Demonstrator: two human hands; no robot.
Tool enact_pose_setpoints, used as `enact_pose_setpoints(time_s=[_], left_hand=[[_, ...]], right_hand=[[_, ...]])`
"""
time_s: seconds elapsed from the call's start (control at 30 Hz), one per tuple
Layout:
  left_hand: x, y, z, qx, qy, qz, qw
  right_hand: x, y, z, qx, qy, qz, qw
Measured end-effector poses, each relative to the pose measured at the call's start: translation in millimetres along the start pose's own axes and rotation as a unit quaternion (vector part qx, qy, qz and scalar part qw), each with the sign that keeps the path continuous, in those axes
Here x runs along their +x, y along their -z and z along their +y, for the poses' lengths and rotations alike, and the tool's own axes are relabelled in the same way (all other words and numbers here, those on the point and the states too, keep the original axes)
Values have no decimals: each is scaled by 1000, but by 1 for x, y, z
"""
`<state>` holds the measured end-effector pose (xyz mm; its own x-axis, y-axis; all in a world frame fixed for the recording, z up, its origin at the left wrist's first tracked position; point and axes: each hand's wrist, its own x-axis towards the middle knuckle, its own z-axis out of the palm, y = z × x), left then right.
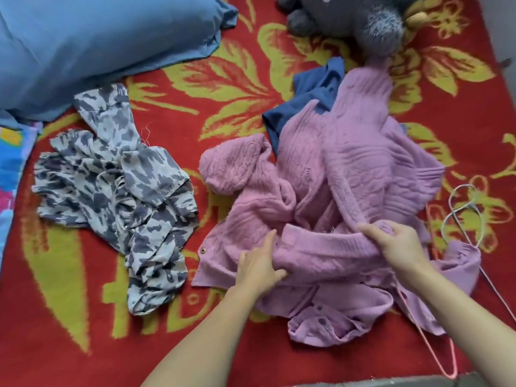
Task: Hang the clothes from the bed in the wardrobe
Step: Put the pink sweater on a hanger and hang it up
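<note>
Head view: looking down on a bed spread with a red blanket patterned in yellow flowers.
Step in hand: judged to be sorting out the purple knitted cardigan, heaped and crumpled at centre right of the bed, not yet on a hanger.
Left hand: palm pressed on the cardigan's near fold, fingers extended and slack, thumb tucked under the fabric; more steadying than gripping.
Right hand: fingers curled over a bunched ridge of the same knit, closed on it.
Hangers: pink wire hanger partly under the cardigan's right edge; white wire hanger just beside it, lying on the blanket.
Other clothes: grey-and-white patterned garment crumpled at left, well apart from the hands; dark blue garment half buried beneath the cardigan's far side.
Next move, as judged: finding the neckline and shoulders, shaking the knit flat, then threading a hanger through; buttons and loose sleeves likely to snag.
Room: blue pillow at upper left, grey plush toy at top; wardrobe out of frame.
</note>
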<state>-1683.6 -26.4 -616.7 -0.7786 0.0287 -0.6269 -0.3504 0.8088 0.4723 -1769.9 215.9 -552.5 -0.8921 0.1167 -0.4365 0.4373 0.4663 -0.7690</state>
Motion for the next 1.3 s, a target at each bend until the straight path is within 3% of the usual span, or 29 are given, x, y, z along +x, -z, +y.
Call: enact_pose_setpoints(time_s=[0.17,0.3,0.4,0.47,0.63,0.77,0.93,1.03,1.13,1.3], left_hand=[[-31,-15,17,114,-11,-51,992],[-76,-13,13,65,-9,-52,996],[-111,-4,10,-53,18,-55,997],[-129,11,11,-119,12,-19,993],[-176,116,54,-207,-33,174,962],[-228,216,107,-191,-85,289,934],[-315,297,161,-199,-190,414,868],[-372,324,183,-190,-240,475,825],[-424,337,194,-230,-290,484,793],[-470,348,191,-205,-333,527,754]], right_hand=[[-43,24,48,-118,-10,-111,987],[-79,45,63,-147,-55,-209,965],[-96,59,41,-104,-43,-248,962],[-101,70,9,-85,-7,-259,962],[-100,113,-123,-99,146,-292,940],[-117,152,-237,-81,299,-211,927],[-183,208,-338,-5,421,-91,903],[-239,231,-368,30,476,-25,878],[-291,243,-389,47,524,38,850],[-336,251,-406,-3,554,89,828]])
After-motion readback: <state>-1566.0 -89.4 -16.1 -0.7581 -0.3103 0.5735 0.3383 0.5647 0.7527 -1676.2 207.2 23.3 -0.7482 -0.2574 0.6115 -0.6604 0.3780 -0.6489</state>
